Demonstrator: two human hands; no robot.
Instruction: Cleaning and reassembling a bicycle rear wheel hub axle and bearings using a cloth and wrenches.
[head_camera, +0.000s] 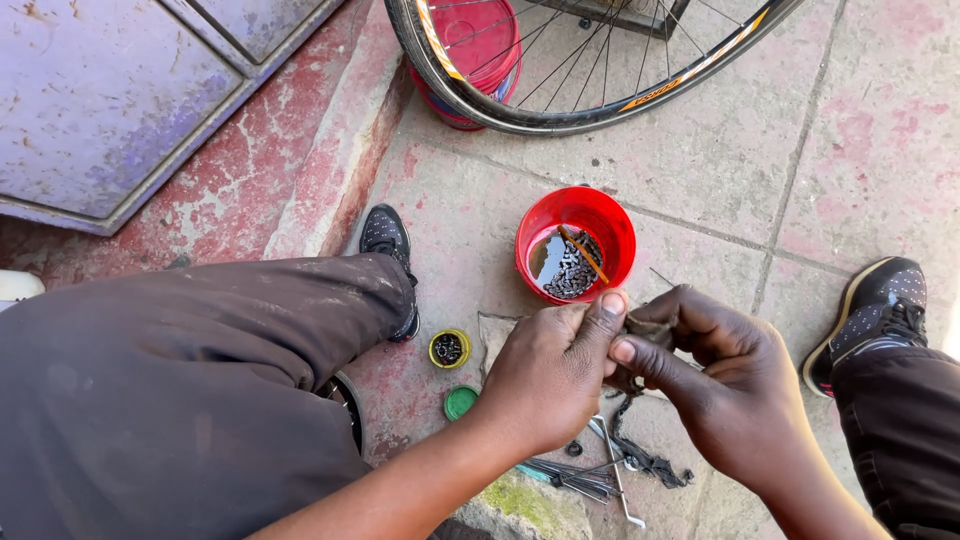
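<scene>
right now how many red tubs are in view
2. One red tub sits on the paving just beyond the hands, holding liquid and a chain. The other red tub stands behind the bicycle wheel, partly hidden.

Two red tubs (578, 243) (468, 60), one wheel (580, 60), two shoes (388, 245) (880, 310)

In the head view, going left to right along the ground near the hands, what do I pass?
Black shoe → small yellow tin → left hand → right hand → other black shoe. The red tub sits farther back, above the hands.
</scene>
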